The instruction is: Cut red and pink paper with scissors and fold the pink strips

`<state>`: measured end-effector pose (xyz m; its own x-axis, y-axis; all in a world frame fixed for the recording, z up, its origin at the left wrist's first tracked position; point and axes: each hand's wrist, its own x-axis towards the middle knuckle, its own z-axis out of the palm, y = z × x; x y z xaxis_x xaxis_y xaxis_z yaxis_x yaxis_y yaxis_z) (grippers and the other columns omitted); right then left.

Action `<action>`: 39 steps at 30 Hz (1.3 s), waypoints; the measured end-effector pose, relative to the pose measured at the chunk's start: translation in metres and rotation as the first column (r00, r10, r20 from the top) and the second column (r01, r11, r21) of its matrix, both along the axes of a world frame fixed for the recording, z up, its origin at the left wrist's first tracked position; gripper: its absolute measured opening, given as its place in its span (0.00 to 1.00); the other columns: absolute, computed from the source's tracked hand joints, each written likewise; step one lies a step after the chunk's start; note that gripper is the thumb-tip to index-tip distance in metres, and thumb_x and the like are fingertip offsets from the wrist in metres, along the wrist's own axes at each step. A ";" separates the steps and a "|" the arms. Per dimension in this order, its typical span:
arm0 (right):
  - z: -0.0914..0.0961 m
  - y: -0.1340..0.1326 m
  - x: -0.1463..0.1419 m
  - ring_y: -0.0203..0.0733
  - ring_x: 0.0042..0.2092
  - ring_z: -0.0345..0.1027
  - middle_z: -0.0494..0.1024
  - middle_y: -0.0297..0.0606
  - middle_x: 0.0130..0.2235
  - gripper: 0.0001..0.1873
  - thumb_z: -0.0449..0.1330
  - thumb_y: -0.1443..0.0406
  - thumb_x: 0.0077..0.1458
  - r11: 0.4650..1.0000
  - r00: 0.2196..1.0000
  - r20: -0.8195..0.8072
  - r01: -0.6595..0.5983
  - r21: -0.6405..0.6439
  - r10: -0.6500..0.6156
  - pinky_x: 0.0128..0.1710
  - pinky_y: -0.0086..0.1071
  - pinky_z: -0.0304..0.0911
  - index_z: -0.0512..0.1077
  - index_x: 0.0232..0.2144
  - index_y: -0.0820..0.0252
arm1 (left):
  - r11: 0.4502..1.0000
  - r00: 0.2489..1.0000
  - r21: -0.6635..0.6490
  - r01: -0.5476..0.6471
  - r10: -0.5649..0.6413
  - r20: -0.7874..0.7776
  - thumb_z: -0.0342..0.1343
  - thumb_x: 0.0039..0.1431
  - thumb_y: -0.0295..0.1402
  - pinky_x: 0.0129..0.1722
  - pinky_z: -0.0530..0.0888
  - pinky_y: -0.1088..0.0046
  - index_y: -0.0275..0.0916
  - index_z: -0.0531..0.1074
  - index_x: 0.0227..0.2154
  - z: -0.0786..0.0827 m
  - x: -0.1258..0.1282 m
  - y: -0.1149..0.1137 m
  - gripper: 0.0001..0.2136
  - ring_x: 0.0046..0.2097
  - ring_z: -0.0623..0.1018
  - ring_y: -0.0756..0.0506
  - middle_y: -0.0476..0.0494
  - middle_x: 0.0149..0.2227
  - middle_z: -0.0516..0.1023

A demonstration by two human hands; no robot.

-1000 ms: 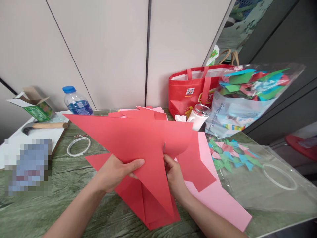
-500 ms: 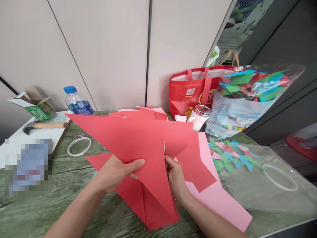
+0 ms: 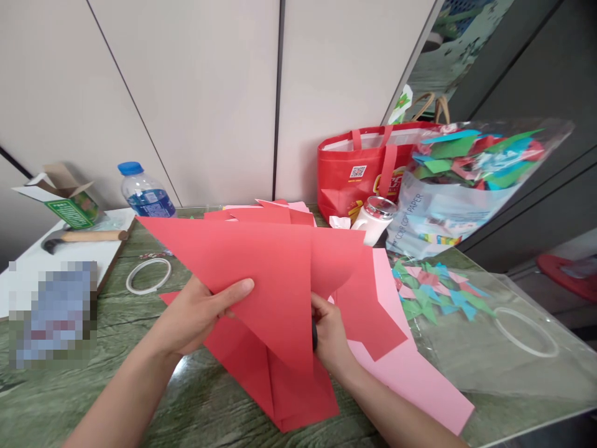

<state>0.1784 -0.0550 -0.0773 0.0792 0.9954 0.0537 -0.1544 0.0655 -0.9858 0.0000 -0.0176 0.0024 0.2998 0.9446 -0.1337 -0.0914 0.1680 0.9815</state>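
A large sheet of red paper (image 3: 252,274) is raised above the table, its long point toward the upper left. My left hand (image 3: 205,311) pinches its lower left edge, thumb on top and fingers underneath. At the sheet's right edge, my right hand (image 3: 332,330) is closed round scissors, of which only a bit of black handle (image 3: 314,335) shows; the blades are hidden behind the paper. More folded red paper (image 3: 298,404) lies below the raised sheet. To the right, another red piece (image 3: 373,317) rests on pink paper (image 3: 420,386).
A clear bag of coloured scraps (image 3: 461,199), a red tote bag (image 3: 345,180) and a white mug (image 3: 373,221) stand back right. Coloured scraps (image 3: 433,289) lie on clear plastic. On the left are a white ring (image 3: 148,275), a bottle (image 3: 144,193), a hammer (image 3: 88,236) and a box (image 3: 69,202).
The raised red sheet has shifted and turned slightly, its left point moving right and its lower tip drawing up. My left hand has moved a little left; more black handle shows in my right.
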 end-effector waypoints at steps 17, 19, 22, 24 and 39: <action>0.014 0.003 0.001 0.42 0.31 0.71 0.78 0.37 0.31 0.12 0.66 0.63 0.37 0.999 0.999 -0.006 0.035 0.027 -0.035 0.32 0.33 0.67 0.69 0.27 0.59 | 1.000 0.986 0.000 0.020 -0.019 -0.164 0.61 0.46 0.39 0.27 0.74 0.71 0.41 0.68 0.40 -0.011 0.000 -0.001 0.17 0.41 0.76 0.40 0.43 0.41 0.76; 0.014 0.002 0.001 0.42 0.30 0.71 0.78 0.37 0.30 0.13 0.66 0.64 0.36 0.999 0.999 -0.009 0.038 0.021 -0.038 0.31 0.32 0.67 0.69 0.27 0.59 | 1.000 0.988 -0.014 0.020 -0.022 -0.156 0.61 0.46 0.39 0.30 0.74 0.69 0.41 0.68 0.41 -0.010 0.002 -0.001 0.18 0.42 0.75 0.39 0.43 0.41 0.76; 0.015 0.002 0.001 0.41 0.29 0.70 0.78 0.36 0.29 0.13 0.66 0.64 0.35 0.999 0.999 -0.002 0.046 0.002 -0.046 0.30 0.32 0.67 0.68 0.26 0.59 | 0.999 0.988 -0.025 0.024 -0.028 -0.153 0.61 0.46 0.39 0.33 0.75 0.66 0.41 0.69 0.40 -0.010 0.002 0.000 0.18 0.43 0.74 0.38 0.43 0.40 0.76; 0.016 0.002 0.001 0.41 0.28 0.70 0.78 0.36 0.29 0.13 0.66 0.63 0.35 0.998 0.998 0.015 0.055 -0.004 -0.055 0.28 0.31 0.67 0.69 0.26 0.59 | 0.999 0.988 -0.027 0.029 -0.033 -0.149 0.61 0.46 0.39 0.35 0.75 0.65 0.41 0.69 0.40 -0.010 0.002 0.000 0.17 0.44 0.74 0.38 0.43 0.41 0.76; 0.016 0.002 0.000 0.35 0.23 0.65 0.75 0.30 0.21 0.06 0.64 0.66 0.36 0.995 0.996 -0.019 0.089 -0.052 -0.090 0.22 0.27 0.62 0.71 0.22 0.60 | 0.999 0.989 -0.039 -0.001 -0.005 -0.145 0.61 0.45 0.40 0.36 0.75 0.63 0.40 0.70 0.40 -0.007 0.004 -0.003 0.18 0.45 0.73 0.37 0.41 0.40 0.77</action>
<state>0.1784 -0.0528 -0.0614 0.1688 0.9856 -0.0001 -0.1716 0.0293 -0.9847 0.0036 -0.0201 -0.0047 0.2767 0.9371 -0.2128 0.0520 0.2065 0.9771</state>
